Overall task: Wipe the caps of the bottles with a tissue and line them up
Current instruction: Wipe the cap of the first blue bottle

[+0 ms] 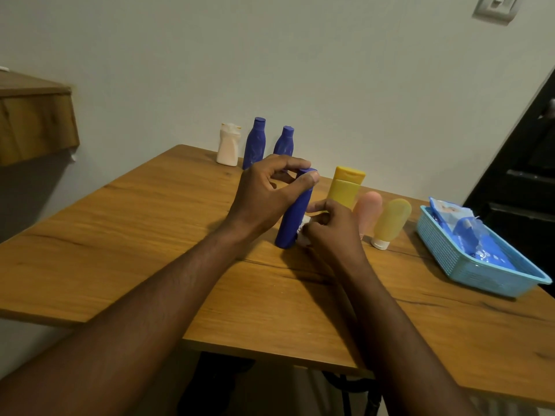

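Observation:
My left hand [267, 190] pinches the cap end of a blue bottle [295, 214] that stands tilted on the wooden table [150, 250]. My right hand [330, 232] sits beside the bottle's lower part, closed around a crumpled white tissue [303, 232]. At the back by the wall stand a white bottle [228, 145] and two more blue bottles [254, 142] [284, 142]. To the right are a yellow bottle [345, 187], a pink tube [368, 210] and a pale yellow tube [390, 222] resting on its white cap.
A light blue plastic basket [450, 259] holding blue tissue packs sits at the table's right side. A wooden shelf [33, 121] juts from the wall at left. A dark door stands at the far right. The wall runs just behind the back bottles.

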`<state>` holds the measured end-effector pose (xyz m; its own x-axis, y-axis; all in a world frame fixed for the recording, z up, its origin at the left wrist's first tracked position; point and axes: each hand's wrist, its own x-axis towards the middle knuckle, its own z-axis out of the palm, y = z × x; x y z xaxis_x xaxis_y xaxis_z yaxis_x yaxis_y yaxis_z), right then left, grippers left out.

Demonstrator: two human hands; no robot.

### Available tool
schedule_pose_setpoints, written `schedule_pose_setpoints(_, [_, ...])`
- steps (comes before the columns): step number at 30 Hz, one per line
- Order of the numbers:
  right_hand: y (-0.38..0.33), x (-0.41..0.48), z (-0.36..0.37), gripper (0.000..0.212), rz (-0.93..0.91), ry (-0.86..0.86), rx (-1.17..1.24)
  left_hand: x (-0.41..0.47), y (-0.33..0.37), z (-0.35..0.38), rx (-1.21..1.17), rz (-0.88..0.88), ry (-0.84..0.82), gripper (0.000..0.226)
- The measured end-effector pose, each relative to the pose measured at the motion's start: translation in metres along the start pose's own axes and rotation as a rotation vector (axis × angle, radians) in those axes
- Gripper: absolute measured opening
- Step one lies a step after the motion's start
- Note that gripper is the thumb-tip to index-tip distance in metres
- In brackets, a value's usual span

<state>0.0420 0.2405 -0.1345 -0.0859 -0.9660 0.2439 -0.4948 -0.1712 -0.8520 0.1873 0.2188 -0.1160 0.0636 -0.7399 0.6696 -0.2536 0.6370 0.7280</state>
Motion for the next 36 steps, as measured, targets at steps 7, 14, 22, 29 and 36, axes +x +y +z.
schedule_pose_setpoints(7, [-0.003,-0.003,0.002,0.029,-0.147,0.137,0.038,0.0,0.001,-0.001,-0.029,-0.038,0.012,0.027])
schedule_pose_setpoints(14, [-0.002,0.0,0.002,0.03,-0.162,0.127,0.045,0.0,0.001,-0.002,-0.062,-0.052,-0.002,0.029])
schedule_pose_setpoints(22, [-0.007,-0.007,0.002,0.03,-0.2,0.149,0.016,0.0,0.004,-0.003,-0.149,-0.098,-0.032,0.028])
schedule_pose_setpoints(29, [-0.017,-0.01,0.002,0.017,-0.415,0.302,0.192,0.004,0.002,-0.003,-0.114,-0.094,-0.062,0.026])
schedule_pose_setpoints(36, [-0.005,-0.003,0.005,0.014,-0.232,0.163,0.097,0.003,0.001,-0.004,-0.118,-0.09,-0.057,0.027])
